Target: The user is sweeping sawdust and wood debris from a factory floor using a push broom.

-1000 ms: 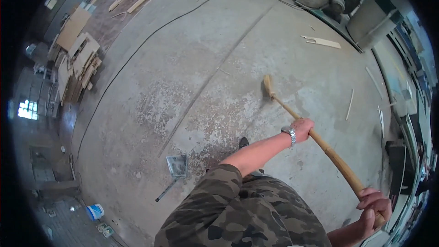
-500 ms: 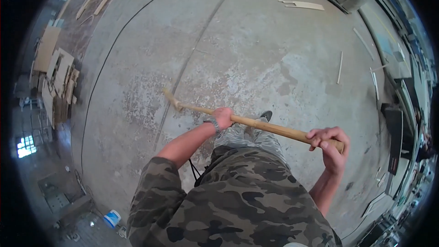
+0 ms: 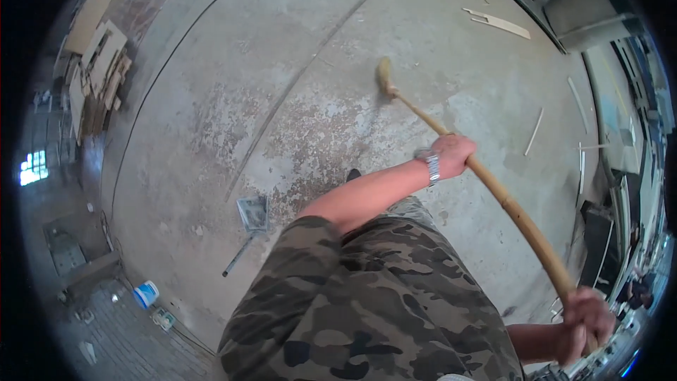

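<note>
A long broom with a bamboo handle (image 3: 525,226) runs slantwise from lower right to upper middle. Its small tan sweeping end (image 3: 384,76) is at the concrete floor, slightly blurred. My left hand (image 3: 453,154), a metal watch on its wrist, is closed round the lower part of the handle. Near the handle's top end, at the lower right, my right hand (image 3: 585,321) is wrapped round it, partly smeared by motion. To the left of my body a grey dustpan (image 3: 252,213) lies on the floor, its long dark handle pointing toward the lower left.
Stacked broken boards (image 3: 102,77) stand at the left. A black cable (image 3: 166,63) curves along the floor. Thin offcuts (image 3: 534,132) and a pale notched strip (image 3: 499,23) lie at the right. A white and blue bucket (image 3: 146,294) stands at the lower left. Machinery lines the right edge.
The broom's head has swung from the left to the upper middle. My left hand has moved right and up, my right hand down and right. The dustpan has come into view.
</note>
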